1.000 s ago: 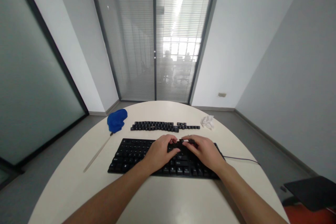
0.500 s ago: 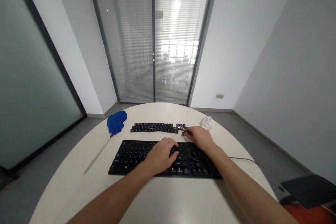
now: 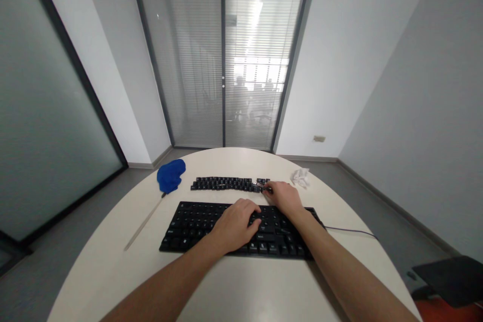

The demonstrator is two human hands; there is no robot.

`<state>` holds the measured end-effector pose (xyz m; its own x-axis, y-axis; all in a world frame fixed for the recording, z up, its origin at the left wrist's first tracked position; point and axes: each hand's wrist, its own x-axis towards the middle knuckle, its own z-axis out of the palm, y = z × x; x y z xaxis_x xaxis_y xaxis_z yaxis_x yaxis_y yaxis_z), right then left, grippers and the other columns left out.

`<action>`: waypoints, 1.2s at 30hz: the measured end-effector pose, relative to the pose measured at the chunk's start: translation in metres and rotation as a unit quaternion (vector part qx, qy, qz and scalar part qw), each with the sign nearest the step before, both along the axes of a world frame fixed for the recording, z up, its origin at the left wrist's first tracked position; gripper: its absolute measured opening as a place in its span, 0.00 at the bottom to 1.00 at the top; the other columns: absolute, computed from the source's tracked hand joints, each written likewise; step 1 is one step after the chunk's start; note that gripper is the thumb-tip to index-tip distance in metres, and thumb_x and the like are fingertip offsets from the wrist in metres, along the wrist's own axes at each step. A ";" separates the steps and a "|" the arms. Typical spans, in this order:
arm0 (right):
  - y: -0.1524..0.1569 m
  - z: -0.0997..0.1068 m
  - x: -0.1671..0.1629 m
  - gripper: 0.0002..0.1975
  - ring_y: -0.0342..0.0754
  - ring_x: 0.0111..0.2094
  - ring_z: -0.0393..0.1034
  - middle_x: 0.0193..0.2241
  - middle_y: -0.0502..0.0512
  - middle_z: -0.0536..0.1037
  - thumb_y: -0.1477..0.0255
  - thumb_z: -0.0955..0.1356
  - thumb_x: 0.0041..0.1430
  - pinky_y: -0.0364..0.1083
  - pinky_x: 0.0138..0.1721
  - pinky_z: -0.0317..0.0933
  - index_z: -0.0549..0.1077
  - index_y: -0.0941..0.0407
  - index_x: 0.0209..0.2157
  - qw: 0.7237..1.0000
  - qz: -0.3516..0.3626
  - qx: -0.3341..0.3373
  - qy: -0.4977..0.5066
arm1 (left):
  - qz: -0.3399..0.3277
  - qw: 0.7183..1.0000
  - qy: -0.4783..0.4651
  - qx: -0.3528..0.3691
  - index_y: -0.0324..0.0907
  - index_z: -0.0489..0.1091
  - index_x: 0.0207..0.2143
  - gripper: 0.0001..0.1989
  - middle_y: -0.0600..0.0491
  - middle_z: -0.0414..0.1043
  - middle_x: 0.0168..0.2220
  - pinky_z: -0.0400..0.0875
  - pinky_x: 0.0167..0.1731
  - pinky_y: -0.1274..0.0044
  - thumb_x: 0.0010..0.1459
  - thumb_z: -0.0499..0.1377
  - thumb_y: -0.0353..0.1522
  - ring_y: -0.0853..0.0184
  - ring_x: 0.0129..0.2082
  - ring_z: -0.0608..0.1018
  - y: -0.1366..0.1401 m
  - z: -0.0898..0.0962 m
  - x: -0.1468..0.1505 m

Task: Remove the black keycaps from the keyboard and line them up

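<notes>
My left hand (image 3: pixel 238 224) lies over the middle of a black keyboard (image 3: pixel 188 226), thumb and index finger apart, holding nothing. Beyond the keyboard's back edge, my right hand (image 3: pixel 285 197) pinches a small black keycap, mostly hidden by the fingertips, at the right end of loose keycaps (image 3: pixel 219 183) laid out in rows. A small shiny metal piece (image 3: pixel 258 184) lies close to those fingertips; its kind is too small to tell. More keycaps (image 3: pixel 263 180) sit just behind it.
On the left of the round white table (image 3: pixel 109 271) lies a blue cloth-like piece (image 3: pixel 170 175) at the end of a thin stick (image 3: pixel 145 223). Crumpled white tissue (image 3: pixel 301 177) is at the back right. The keyboard's cable (image 3: pixel 350 230) runs off rightward.
My right hand has moved slightly left, bringing the keycap up against the end of the row. My left hand stays in place on the keyboard. The whole view has shifted a little.
</notes>
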<state>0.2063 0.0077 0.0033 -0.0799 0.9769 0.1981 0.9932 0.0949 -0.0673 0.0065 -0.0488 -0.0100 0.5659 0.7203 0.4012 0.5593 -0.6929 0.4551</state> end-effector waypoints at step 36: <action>-0.065 0.023 0.040 0.19 0.48 0.30 0.72 0.26 0.51 0.78 0.56 0.60 0.68 0.46 0.37 0.62 0.69 0.54 0.29 0.933 0.189 -0.069 0.299 | -0.022 1.000 0.012 0.010 0.42 0.73 0.39 0.06 0.49 0.74 0.44 0.69 0.51 0.67 0.61 0.57 0.31 0.60 0.46 0.73 0.010 0.002 -0.003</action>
